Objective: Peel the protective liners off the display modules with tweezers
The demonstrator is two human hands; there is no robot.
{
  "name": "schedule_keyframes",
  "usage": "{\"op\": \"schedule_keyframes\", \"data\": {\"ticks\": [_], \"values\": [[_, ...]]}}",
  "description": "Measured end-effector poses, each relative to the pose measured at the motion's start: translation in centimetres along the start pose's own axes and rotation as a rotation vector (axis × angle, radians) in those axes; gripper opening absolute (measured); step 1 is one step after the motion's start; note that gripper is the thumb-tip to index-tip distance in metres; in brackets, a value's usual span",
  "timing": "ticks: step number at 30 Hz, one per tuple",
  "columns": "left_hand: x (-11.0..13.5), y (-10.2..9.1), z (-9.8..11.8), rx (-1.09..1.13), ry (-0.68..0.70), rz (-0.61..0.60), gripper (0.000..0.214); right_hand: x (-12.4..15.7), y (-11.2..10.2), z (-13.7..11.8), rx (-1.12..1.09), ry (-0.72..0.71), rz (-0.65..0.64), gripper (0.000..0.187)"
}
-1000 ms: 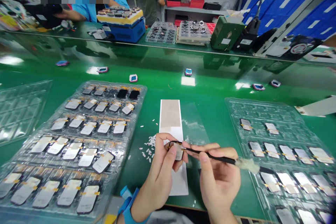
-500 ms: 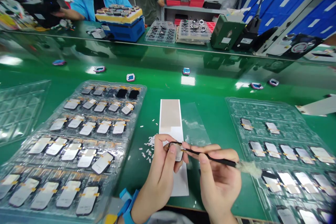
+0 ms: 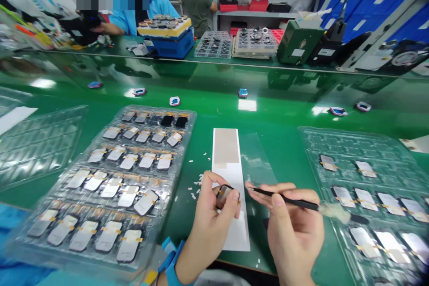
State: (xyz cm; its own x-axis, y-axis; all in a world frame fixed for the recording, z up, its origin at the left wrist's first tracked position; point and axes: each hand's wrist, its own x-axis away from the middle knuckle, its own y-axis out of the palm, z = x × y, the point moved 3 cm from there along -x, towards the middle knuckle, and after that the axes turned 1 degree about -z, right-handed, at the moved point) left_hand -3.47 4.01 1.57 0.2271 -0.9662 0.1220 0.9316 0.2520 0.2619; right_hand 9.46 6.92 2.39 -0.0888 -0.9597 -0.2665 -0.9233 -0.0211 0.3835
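My left hand (image 3: 212,221) pinches a small screen module (image 3: 224,195), with a dark rim and a grey back, between thumb and fingers. It is over a white backing strip (image 3: 239,232) whose upper part carries a beige sheet (image 3: 226,145). Black tweezers (image 3: 300,202) lie in the grip of my right hand (image 3: 295,228), their tip pointing left, a short way from the module. A pale fluffy wad (image 3: 335,212) wraps their rear end. Whether the tips hold anything is too small to tell. Small white pieces (image 3: 193,190) are scattered left of the strip.
A clear tray (image 3: 185,143) of similar modules stands left; another tray (image 3: 335,140), partly filled, stands right. A clear film (image 3: 259,156) lies beside the strip. Small watch cases (image 3: 174,101) sit farther back. A person in blue (image 3: 161,4) is across the bench.
The tweezers have drawn away from the module to the right. My left hand has tilted the module, and the whole view has shifted slightly left.
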Motion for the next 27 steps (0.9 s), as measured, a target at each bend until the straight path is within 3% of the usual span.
{"op": "schedule_keyframes", "data": {"ticks": [3, 5, 7, 8, 9, 13, 16, 19, 23, 27], "values": [[3.7, -1.3, 1.5, -0.12, 0.04, 0.042, 0.032, 0.0, -0.2, 0.0, 0.01, -0.003, 0.031, 0.016], [5.6, -2.8, 3.5, -0.31, 0.132, 0.046, 0.021, 0.1, -0.2, -0.1, 0.022, -0.017, 0.036, 0.016], [5.6, -4.8, 6.5, -0.588, 0.266, 0.016, 0.009, 0.0, -0.1, -0.2, 0.041, -0.034, 0.032, 0.015], [4.6, -5.9, 8.1, -0.737, 0.335, -0.019, 0.007, 0.0, 0.0, -0.2, 0.051, -0.039, 0.031, 0.015], [3.0, -7.3, 9.9, -0.858, 0.421, 0.027, 0.009, 0.0, 0.0, -0.2, 0.06, -0.042, 0.032, 0.015], [-7.8, -13.9, 14.1, -1.144, 0.333, 0.233, 0.008, -0.1, 0.0, -0.2, 0.086, -0.057, 0.062, 0.015], [-15.2, -18.3, 13.8, -1.222, 0.229, 0.358, 0.014, -0.1, 0.0, -0.1, 0.115, -0.079, 0.074, 0.015], [-19.0, -21.0, 11.6, -1.27, 0.102, 0.393, 0.02, 0.0, -0.1, 0.1, 0.141, -0.084, 0.077, 0.014], [-19.3, -21.8, 9.7, -1.348, 0.06, 0.415, 0.028, 0.2, -0.4, 0.5, 0.161, -0.056, 0.08, 0.014], [-18.0, -20.2, 10.0, -1.426, 0.155, 0.447, 0.025, 0.3, -0.6, 0.6, 0.176, -0.053, 0.083, 0.015]]}}
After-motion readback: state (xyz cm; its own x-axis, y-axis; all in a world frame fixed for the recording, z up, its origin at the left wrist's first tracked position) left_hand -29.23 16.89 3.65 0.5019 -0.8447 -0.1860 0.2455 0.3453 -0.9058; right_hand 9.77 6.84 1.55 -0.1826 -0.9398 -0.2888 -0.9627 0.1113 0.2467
